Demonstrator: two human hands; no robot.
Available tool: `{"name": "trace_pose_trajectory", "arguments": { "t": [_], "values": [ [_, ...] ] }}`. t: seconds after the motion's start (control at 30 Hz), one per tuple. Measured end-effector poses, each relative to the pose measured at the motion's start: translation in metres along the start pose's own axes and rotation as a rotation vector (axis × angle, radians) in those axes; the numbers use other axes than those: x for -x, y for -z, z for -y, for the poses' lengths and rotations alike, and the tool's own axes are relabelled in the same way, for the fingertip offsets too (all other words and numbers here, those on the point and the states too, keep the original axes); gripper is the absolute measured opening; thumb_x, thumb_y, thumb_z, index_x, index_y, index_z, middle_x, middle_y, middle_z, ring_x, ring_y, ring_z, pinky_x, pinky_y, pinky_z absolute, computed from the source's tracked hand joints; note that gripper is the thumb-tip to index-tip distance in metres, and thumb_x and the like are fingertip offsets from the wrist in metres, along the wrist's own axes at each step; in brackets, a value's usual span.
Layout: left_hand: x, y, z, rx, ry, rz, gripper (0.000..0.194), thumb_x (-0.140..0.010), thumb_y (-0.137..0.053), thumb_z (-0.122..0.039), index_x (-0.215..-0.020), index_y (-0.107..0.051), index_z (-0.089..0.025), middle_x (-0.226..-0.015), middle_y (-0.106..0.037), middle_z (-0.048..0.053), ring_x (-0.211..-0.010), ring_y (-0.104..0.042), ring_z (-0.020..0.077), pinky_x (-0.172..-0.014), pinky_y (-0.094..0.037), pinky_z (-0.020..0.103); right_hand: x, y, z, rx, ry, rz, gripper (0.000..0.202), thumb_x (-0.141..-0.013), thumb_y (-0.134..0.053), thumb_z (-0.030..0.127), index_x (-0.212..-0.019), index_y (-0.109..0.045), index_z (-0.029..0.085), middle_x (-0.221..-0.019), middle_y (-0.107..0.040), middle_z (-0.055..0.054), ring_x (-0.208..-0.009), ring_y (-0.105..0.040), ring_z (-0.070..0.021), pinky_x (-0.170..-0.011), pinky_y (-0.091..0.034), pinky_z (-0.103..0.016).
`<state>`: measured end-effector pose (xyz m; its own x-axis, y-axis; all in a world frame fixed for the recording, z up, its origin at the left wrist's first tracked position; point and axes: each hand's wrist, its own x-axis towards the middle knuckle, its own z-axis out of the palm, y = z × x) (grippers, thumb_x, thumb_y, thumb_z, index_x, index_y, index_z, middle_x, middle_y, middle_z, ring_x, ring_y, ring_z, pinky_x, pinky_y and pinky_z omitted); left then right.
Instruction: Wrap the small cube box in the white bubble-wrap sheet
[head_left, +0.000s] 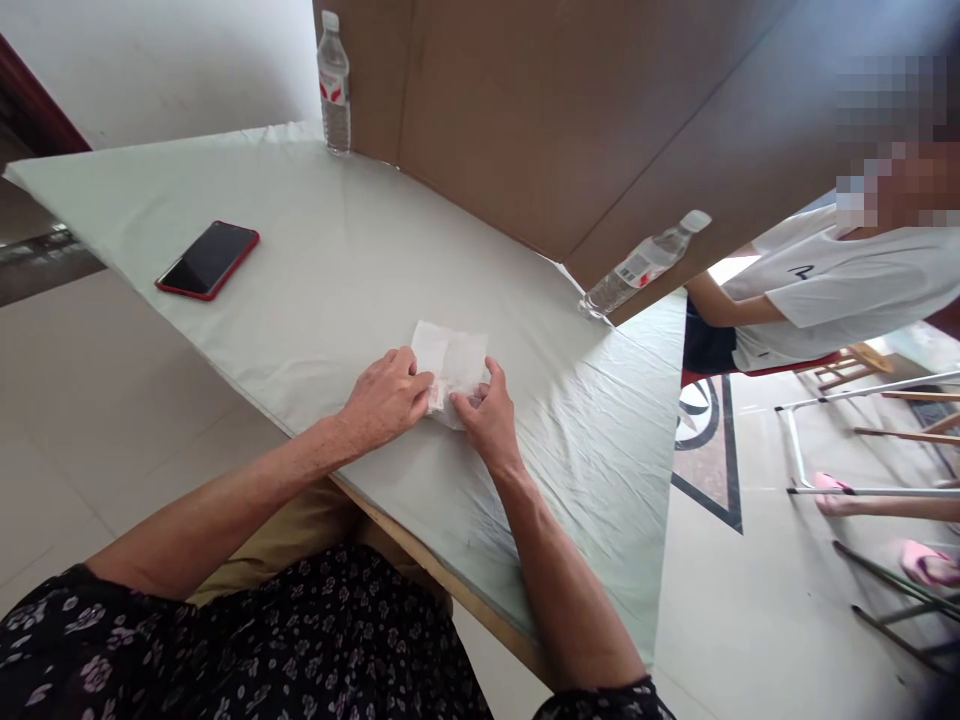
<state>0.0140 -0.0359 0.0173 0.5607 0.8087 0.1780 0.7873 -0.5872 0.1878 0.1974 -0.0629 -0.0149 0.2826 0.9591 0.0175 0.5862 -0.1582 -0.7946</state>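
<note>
A thin white sheet (461,355), like a tissue or soft paper with a crease down its middle, lies on the cloth-covered table close to its front edge. On its lower part sits a small whitish packet (436,397) with faint red print; its exact kind is too small to tell. My left hand (386,393) comes in from the left, fingers curled and pressed together at the packet and the sheet's left side. My right hand (491,410) grips the sheet's lower right side, thumb on top near the packet. The fingers partly hide both things.
A red-cased phone (208,260) lies at the left. A brown board (510,110) stands along the table's back, with an upright water bottle (335,90) and a leaning one (641,268) against it. Beyond sits a person in a white shirt (862,270).
</note>
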Motion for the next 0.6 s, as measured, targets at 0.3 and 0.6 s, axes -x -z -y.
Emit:
{"name": "trace_pose_trajectory", "arguments": {
  "t": [0.3, 0.6],
  "values": [
    [-0.010, 0.012, -0.001, 0.041, -0.011, 0.211, 0.030, -0.101, -0.044, -0.029, -0.101, -0.072, -0.018, -0.095, -0.068, 0.009, -0.086, -0.067, 0.0231, -0.067, -0.045, 0.030, -0.001, -0.002, 0.012, -0.322, -0.059, 0.021, 0.085, -0.075, -0.067, 0.039, -0.150, -0.035, 0.014, -0.068, -0.055, 0.006, -0.057, -0.052, -0.0155, -0.049, -0.046, -0.028],
    [-0.012, 0.009, 0.000, 0.118, 0.005, 0.240, 0.031, -0.098, -0.043, -0.025, -0.106, -0.072, -0.017, -0.100, -0.069, 0.010, -0.086, -0.069, 0.0251, -0.069, -0.046, 0.032, 0.005, -0.006, 0.034, -0.353, -0.075, 0.086, 0.090, -0.077, -0.068, 0.046, -0.151, -0.033, 0.009, -0.087, -0.071, -0.003, -0.062, -0.061, -0.0148, -0.055, -0.051, -0.028]
  ]
}}
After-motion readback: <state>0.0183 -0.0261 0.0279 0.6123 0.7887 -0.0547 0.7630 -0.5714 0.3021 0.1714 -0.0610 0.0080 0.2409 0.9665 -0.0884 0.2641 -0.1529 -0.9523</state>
